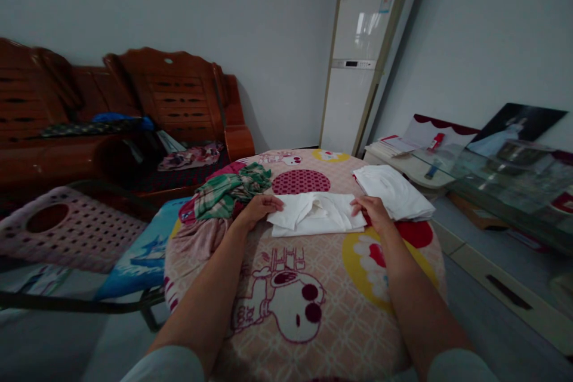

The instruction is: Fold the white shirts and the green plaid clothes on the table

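The single view comes from a camera on the person's head, facing forward and down over both forearms (201, 292) to the round table (358, 334) close below, with the wall (277, 42) farther off; no second view shares it.

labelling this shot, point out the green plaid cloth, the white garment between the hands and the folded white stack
green plaid cloth (219, 196), head view, on its middle
white garment (290, 224), head view, lower front layer
folded white stack (394, 191), head view, upper surface

pale walls (268, 24) | carved wooden sofa (174, 95) | glass shelf (496, 197) | grey floor (481, 286)
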{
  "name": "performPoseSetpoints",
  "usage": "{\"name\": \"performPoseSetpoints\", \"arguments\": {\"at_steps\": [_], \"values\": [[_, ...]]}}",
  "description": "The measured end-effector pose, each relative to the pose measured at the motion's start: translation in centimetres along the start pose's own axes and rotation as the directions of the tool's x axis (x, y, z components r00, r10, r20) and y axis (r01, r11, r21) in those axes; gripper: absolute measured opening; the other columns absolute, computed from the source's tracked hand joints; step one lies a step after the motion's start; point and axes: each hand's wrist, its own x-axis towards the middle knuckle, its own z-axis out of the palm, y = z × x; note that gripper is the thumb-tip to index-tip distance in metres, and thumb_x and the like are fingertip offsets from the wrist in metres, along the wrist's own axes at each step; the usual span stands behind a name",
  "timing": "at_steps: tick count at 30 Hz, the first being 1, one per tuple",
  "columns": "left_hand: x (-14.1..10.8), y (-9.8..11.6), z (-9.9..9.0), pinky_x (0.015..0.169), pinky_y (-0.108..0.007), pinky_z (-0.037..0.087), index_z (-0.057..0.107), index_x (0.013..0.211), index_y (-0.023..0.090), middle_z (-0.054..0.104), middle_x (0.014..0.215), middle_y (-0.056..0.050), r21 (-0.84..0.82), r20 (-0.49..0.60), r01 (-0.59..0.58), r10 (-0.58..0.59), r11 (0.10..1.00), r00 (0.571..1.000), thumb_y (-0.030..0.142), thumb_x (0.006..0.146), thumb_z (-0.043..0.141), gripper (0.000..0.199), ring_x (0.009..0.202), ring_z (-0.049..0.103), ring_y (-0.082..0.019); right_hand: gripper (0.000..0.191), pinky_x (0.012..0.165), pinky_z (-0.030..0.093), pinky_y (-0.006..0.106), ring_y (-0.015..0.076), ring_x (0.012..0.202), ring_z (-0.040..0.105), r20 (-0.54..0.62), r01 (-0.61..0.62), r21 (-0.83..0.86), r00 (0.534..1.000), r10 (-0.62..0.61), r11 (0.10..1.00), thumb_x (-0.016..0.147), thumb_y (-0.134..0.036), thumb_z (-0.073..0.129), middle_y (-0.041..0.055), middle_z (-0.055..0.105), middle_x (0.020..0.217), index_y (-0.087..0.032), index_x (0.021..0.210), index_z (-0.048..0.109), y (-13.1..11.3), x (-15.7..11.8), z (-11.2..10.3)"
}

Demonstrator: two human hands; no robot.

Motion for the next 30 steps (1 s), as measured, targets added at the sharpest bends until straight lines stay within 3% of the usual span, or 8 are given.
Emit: {"name": "performPoseSetpoints", "arguments": {"at_steps": [6, 11, 15, 18, 21, 23, 26, 30], "values": [[0.2, 0.6, 0.6, 0.071, -0.026, 0.047, 0.078, 0.088, 0.013, 0.074, 0.105, -0.011, 0.037, 0.014, -0.084, 0.083, 0.996, 0.996, 0.027, 0.058, 0.072, 0.033, 0.089, 0.064, -0.022, 0.045, 0.072, 0.051, 0.031, 0.0247, 0.087, 0.069, -0.001, 0.008, 0.065, 1.000, -0.008, 0.998, 0.066, -0.054, 0.071, 0.0112, 0.077, 0.097, -0.016, 0.088, 0.076, 0.5, 0.5, 0.8], [0.5, -0.1, 0.6, 0.066, -0.025, 0.046, 0.078, 0.091, 0.012, 0.075, 0.097, -0.009, 0.042, -0.050, 0.004, -0.002, 0.999, 0.999, 0.017, 0.051, 0.071, 0.040, 0.076, 0.063, -0.018, 0.023, 0.075, 0.050, 0.031, 0.0201, 0.077, 0.067, 0.022, 0.091, -0.153, 0.996, -0.089, 0.984, 0.060, -0.029, 0.071, 0.0059, 0.077, 0.084, -0.017, 0.080, 0.077, 1.3, 1.6, 1.4], [0.2, -0.5, 0.0, 0.067, -0.025, 0.047, 0.078, 0.093, 0.013, 0.075, 0.093, -0.006, 0.148, -0.074, 0.024, -0.014, 0.989, 0.997, 0.015, 0.056, 0.068, 0.038, 0.075, 0.063, -0.018, 0.022, 0.073, 0.050, 0.031, 0.0194, 0.074, 0.066, 0.032, 0.073, -0.220, 0.997, -0.068, 0.973, 0.058, -0.022, 0.069, 0.0052, 0.076, 0.079, -0.017, 0.078, 0.077, 1.5, 1.6, 1.1], [0.3, 0.2, 0.3, 0.078, -0.029, 0.050, 0.079, 0.088, 0.016, 0.075, 0.087, -0.005, 0.354, -0.099, -0.020, 0.059, 0.935, 0.993, 0.016, 0.064, 0.069, 0.027, 0.084, 0.066, -0.022, 0.025, 0.072, 0.051, 0.030, 0.0195, 0.077, 0.066, 0.024, 0.063, -0.073, 0.998, -0.061, 0.995, 0.059, -0.027, 0.071, 0.0055, 0.077, 0.086, -0.017, 0.082, 0.077, 1.3, 1.2, 0.7], [0.9, 1.4, 1.8, 0.096, -0.035, 0.048, 0.079, 0.088, 0.018, 0.075, 0.098, -0.008, 0.578, -0.161, -0.146, 0.287, 0.803, 0.944, 0.015, 0.074, 0.066, 0.019, 0.103, 0.065, -0.025, 0.034, 0.068, 0.052, 0.029, 0.0191, 0.076, 0.067, -0.114, 0.046, 0.115, 0.993, -0.032, 0.992, 0.061, -0.035, 0.070, 0.0064, 0.076, 0.090, -0.017, 0.090, 0.076, 1.1, 1.0, 0.6], [1.7, 1.8, 3.5, 0.106, -0.036, 0.042, 0.077, 0.096, 0.020, 0.072, 0.115, -0.008, 0.637, -0.100, -0.262, 0.415, 0.725, 0.904, 0.013, 0.081, 0.060, 0.024, 0.116, 0.060, -0.024, 0.038, 0.062, 0.052, 0.028, 0.0186, 0.070, 0.066, -0.233, 0.028, 0.181, 0.972, 0.015, 0.983, 0.060, -0.037, 0.070, 0.0063, 0.075, 0.085, -0.016, 0.091, 0.074, 1.2, 1.1, 0.7], [2.8, 1.0, 6.1, 0.111, -0.035, 0.039, 0.070, 0.114, 0.021, 0.065, 0.130, -0.007, 0.634, 0.064, -0.370, 0.430, 0.679, 0.900, 0.016, 0.088, 0.050, 0.033, 0.124, 0.056, -0.020, 0.031, 0.052, 0.049, 0.026, 0.0178, 0.060, 0.063, -0.354, -0.010, 0.173, 0.933, 0.072, 0.985, 0.059, -0.040, 0.069, 0.0043, 0.071, 0.071, -0.015, 0.078, 0.070, 1.9, 1.6, 0.8], [3.6, -1.3, 8.1, 0.113, -0.039, 0.038, 0.061, 0.128, 0.017, 0.059, 0.137, -0.011, 0.651, 0.161, -0.429, 0.439, 0.627, 0.884, 0.023, 0.093, 0.044, 0.039, 0.129, 0.053, -0.022, 0.028, 0.044, 0.039, 0.023, 0.0158, 0.052, 0.056, -0.369, -0.111, -0.055, 0.926, 0.082, 0.992, 0.064, -0.042, 0.067, -0.0007, 0.060, 0.051, -0.015, 0.063, 0.064, 2.4, 2.9, 0.9]]}}
